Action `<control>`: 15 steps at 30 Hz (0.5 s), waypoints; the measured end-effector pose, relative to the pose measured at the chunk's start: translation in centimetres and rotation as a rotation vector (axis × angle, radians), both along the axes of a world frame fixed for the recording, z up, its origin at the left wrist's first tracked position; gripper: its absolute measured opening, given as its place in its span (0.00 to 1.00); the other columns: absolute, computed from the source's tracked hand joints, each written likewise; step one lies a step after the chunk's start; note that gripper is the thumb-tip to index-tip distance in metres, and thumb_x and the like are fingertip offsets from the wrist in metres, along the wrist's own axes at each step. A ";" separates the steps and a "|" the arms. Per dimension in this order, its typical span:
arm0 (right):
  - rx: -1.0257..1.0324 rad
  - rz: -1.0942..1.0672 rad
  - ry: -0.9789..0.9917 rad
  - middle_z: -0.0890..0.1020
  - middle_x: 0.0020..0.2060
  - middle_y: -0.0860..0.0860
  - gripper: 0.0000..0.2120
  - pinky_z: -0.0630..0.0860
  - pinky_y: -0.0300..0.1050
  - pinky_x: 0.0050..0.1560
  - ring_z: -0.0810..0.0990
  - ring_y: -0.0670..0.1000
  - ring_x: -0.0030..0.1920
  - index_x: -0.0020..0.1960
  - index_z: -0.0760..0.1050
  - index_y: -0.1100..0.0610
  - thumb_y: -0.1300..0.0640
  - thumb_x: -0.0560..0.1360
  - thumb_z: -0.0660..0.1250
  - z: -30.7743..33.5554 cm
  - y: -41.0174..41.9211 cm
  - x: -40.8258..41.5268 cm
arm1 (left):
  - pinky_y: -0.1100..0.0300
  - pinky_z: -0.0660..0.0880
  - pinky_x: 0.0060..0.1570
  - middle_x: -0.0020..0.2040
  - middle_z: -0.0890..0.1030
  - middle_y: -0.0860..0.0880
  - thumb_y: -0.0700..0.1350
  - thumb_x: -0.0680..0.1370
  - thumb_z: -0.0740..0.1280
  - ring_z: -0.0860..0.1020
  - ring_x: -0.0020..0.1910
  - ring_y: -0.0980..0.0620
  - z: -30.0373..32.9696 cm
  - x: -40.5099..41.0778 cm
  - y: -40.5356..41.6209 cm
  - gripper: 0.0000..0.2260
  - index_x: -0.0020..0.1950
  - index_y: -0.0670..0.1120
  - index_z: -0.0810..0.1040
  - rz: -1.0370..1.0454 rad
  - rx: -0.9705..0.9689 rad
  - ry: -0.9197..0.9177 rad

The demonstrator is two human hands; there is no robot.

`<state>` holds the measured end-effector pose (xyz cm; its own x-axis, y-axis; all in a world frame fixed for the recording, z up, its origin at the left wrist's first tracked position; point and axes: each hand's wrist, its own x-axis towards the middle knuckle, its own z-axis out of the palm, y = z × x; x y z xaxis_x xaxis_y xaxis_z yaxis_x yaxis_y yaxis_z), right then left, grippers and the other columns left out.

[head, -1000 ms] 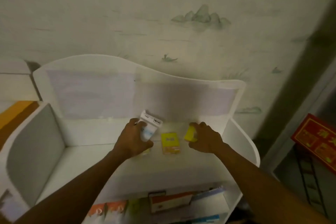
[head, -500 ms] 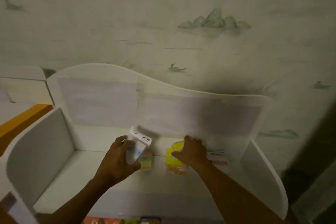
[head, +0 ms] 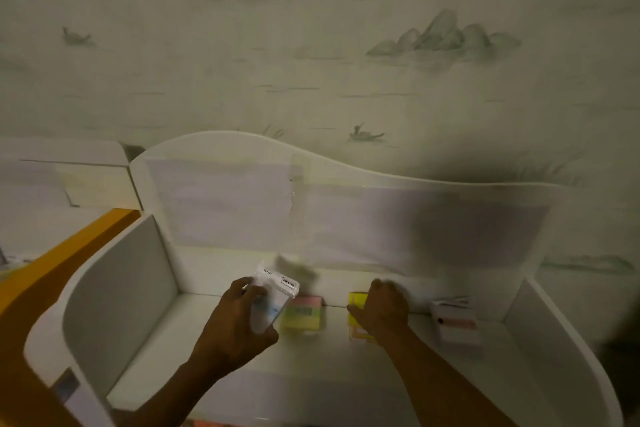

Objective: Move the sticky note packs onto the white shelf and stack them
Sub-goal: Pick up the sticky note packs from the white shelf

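The left hand (head: 239,326) grips a clear-wrapped sticky note pack (head: 272,300), held tilted above the white shelf (head: 221,354). The right hand (head: 382,314) lies over a yellow pack (head: 356,300) on the shelf; whether its fingers grasp it cannot be told. A pink-and-green pack (head: 304,314) lies between the hands, and a white-and-pink pack (head: 455,322) further right.

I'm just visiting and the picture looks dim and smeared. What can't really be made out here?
- Head view: the print on the clear packet in the left hand is blurred.
- The yellow pack is mostly hidden under the right hand; whether it is a stack cannot be told.
- The pink and yellow pack and the white pack are smeared by motion.
- The white shelf is cut off by the bottom edge.
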<state>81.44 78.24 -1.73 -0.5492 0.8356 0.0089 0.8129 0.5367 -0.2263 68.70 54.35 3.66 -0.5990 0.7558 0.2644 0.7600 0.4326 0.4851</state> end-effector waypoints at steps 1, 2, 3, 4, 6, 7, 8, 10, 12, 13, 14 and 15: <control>-0.003 -0.003 0.000 0.74 0.62 0.55 0.33 0.71 0.45 0.59 0.74 0.54 0.62 0.66 0.67 0.57 0.35 0.71 0.65 -0.1 0.1 -0.2 | 0.76 0.65 0.42 0.67 0.68 0.54 0.53 0.64 0.74 0.71 0.55 0.58 -0.1 -0.1 -0.2 0.28 0.63 0.51 0.73 0.001 0.002 -0.001; -0.006 -0.002 0.004 0.75 0.61 0.55 0.32 0.71 0.46 0.59 0.74 0.54 0.62 0.65 0.67 0.57 0.35 0.71 0.65 -0.2 0.1 -0.5 | 0.76 0.65 0.42 0.67 0.68 0.54 0.53 0.64 0.73 0.71 0.55 0.58 -0.2 -0.1 -0.3 0.28 0.62 0.51 0.73 0.000 0.002 0.003; -0.011 0.003 0.010 0.75 0.61 0.55 0.32 0.71 0.46 0.59 0.74 0.54 0.62 0.64 0.68 0.57 0.36 0.71 0.66 -0.2 0.2 -0.7 | 0.76 0.65 0.42 0.66 0.68 0.54 0.53 0.64 0.74 0.70 0.54 0.58 -0.3 -0.2 -0.5 0.27 0.62 0.50 0.74 0.001 0.000 0.005; -0.016 0.008 0.013 0.75 0.61 0.55 0.31 0.71 0.46 0.59 0.74 0.54 0.62 0.64 0.69 0.57 0.36 0.71 0.66 -0.3 0.3 -0.9 | 0.77 0.65 0.41 0.66 0.68 0.53 0.52 0.65 0.74 0.70 0.53 0.58 -0.4 -0.3 -0.6 0.27 0.62 0.50 0.74 0.003 -0.001 0.009; -0.012 0.014 0.000 0.75 0.61 0.55 0.31 0.71 0.45 0.59 0.75 0.54 0.62 0.64 0.69 0.58 0.36 0.72 0.66 -0.4 0.3 -1.3 | 0.78 0.65 0.40 0.66 0.69 0.53 0.52 0.64 0.74 0.70 0.52 0.59 -0.6 -0.5 -0.8 0.27 0.62 0.49 0.74 0.008 0.000 0.014; 0.001 0.016 -0.011 0.76 0.61 0.55 0.31 0.71 0.45 0.58 0.75 0.54 0.61 0.63 0.70 0.58 0.35 0.72 0.66 -0.5 0.4 -1.5 | 0.78 0.65 0.40 0.65 0.69 0.53 0.52 0.64 0.74 0.70 0.52 0.59 -0.7 -0.6 -0.9 0.27 0.62 0.49 0.74 0.009 0.001 0.008; 0.012 0.018 -0.022 0.76 0.61 0.55 0.31 0.71 0.45 0.58 0.75 0.54 0.61 0.63 0.70 0.58 0.35 0.72 0.65 -0.6 0.5 -1.6 | 0.78 0.65 0.40 0.65 0.69 0.53 0.52 0.64 0.74 0.71 0.52 0.59 -0.8 -0.7 -1.0 0.27 0.62 0.50 0.74 0.006 0.003 0.003; 0.017 0.019 -0.038 0.75 0.61 0.56 0.32 0.71 0.45 0.57 0.75 0.54 0.61 0.63 0.70 0.58 0.34 0.72 0.64 -0.8 0.6 -1.6 | 0.78 0.65 0.39 0.65 0.70 0.53 0.51 0.65 0.75 0.71 0.51 0.58 -0.8 -0.7 -1.0 0.28 0.63 0.49 0.74 0.006 0.005 0.003; 0.013 0.017 -0.033 0.75 0.60 0.56 0.32 0.71 0.46 0.58 0.75 0.54 0.61 0.63 0.70 0.58 0.33 0.72 0.64 -0.9 0.8 -1.6 | 0.78 0.65 0.39 0.66 0.70 0.52 0.50 0.65 0.76 0.70 0.51 0.58 -0.9 -0.7 -0.9 0.28 0.63 0.48 0.74 0.008 -0.003 0.008; 0.006 0.013 -0.028 0.75 0.60 0.56 0.32 0.71 0.46 0.58 0.74 0.54 0.61 0.63 0.70 0.58 0.33 0.72 0.64 -1.0 0.8 -1.5 | 0.78 0.65 0.39 0.66 0.69 0.52 0.51 0.66 0.76 0.70 0.51 0.58 -0.9 -0.6 -0.8 0.28 0.64 0.48 0.74 0.010 -0.008 0.009; -0.003 0.009 -0.019 0.75 0.61 0.56 0.33 0.71 0.46 0.58 0.74 0.55 0.61 0.63 0.70 0.58 0.33 0.71 0.64 -1.0 0.9 -1.4 | 0.78 0.65 0.39 0.66 0.69 0.52 0.51 0.65 0.76 0.70 0.51 0.58 -0.8 -0.6 -0.8 0.28 0.64 0.48 0.74 0.014 -0.009 0.008; -0.010 0.007 -0.007 0.75 0.61 0.56 0.34 0.71 0.46 0.58 0.74 0.55 0.62 0.63 0.70 0.58 0.32 0.71 0.64 -1.0 0.9 -1.4 | 0.77 0.65 0.39 0.66 0.69 0.51 0.51 0.65 0.76 0.70 0.51 0.58 -0.7 -0.6 -0.7 0.28 0.64 0.48 0.74 0.017 -0.014 0.001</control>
<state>80.04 79.09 -2.73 -0.5552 0.8317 -0.0038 0.8107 0.5402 -0.2258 68.10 53.69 2.98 -0.6115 0.7490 0.2550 0.7531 0.4521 0.4780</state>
